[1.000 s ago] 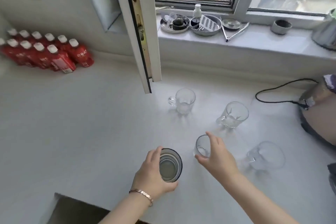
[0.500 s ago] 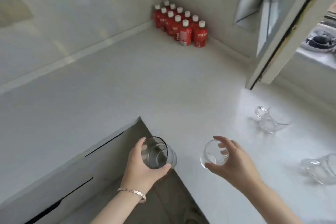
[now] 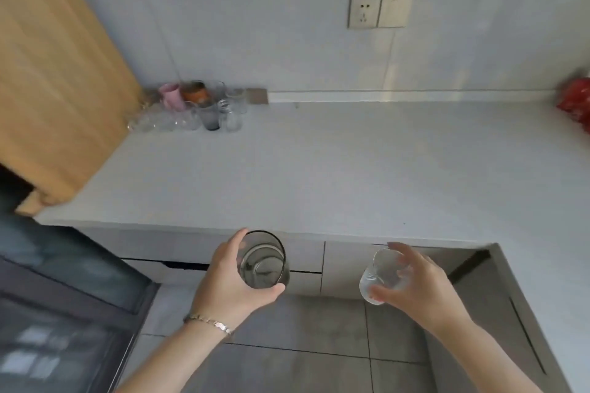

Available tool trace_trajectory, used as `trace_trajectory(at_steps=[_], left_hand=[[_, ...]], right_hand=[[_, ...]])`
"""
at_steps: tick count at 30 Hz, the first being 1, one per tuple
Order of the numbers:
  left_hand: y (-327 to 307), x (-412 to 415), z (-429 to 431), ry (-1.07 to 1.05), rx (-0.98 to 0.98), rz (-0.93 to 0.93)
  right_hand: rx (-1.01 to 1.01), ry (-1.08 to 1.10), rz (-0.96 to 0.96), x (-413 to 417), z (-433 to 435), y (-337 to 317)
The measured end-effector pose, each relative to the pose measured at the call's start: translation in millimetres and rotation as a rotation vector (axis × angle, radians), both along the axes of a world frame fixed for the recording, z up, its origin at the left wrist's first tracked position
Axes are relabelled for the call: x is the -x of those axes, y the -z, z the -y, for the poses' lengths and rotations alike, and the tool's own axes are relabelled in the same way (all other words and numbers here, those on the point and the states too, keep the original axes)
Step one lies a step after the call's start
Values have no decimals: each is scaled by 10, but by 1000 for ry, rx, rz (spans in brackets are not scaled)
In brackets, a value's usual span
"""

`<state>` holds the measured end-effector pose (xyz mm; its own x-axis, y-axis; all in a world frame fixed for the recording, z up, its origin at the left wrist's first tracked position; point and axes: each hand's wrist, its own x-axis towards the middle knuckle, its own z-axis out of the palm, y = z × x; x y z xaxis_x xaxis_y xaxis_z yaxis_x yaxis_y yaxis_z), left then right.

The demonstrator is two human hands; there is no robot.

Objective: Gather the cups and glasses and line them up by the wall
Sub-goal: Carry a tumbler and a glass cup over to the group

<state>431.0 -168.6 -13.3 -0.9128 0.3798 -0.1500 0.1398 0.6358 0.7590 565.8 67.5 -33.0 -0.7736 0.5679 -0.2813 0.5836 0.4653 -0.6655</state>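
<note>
Two glasses are being carried in front of the white countertop, which is being seen stretching along the tiled wall and turning down the right side; a wooden panel is being shown leaning across the left of the view, and grey floor tiles are lying below the drawer fronts; at the far left corner, against the wall, a cluster of cups and glasses is being kept together, clear ones in front, a pink cup and an orange-banded one behind, their exact order being too blurred to tell; a red shape is being cut off at the right edge; a double socket plate is being shown on the wall; the dark-rimmed glass is being held upright by the left hand, fingers wrapped firmly round its side, a bracelet being worn on that wrist; the small clear glass is being gripped by the right hand, fingers curled closed about it and tilting it slightly; both glasses are being held in the air above the floor, just short of the counter's near edge and well apart from the cluster.
</note>
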Motion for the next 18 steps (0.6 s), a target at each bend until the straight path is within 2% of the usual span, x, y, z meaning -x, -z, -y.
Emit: trace_trajectory(at_steps=[8, 18], left_hand=[[-160, 1047, 1173, -146, 15, -45], [-20, 2533, 1513, -262, 60, 16]], right_hand=[[17, -180, -36, 1475, 835, -195], [-25, -323, -54, 3275, 1079, -48]])
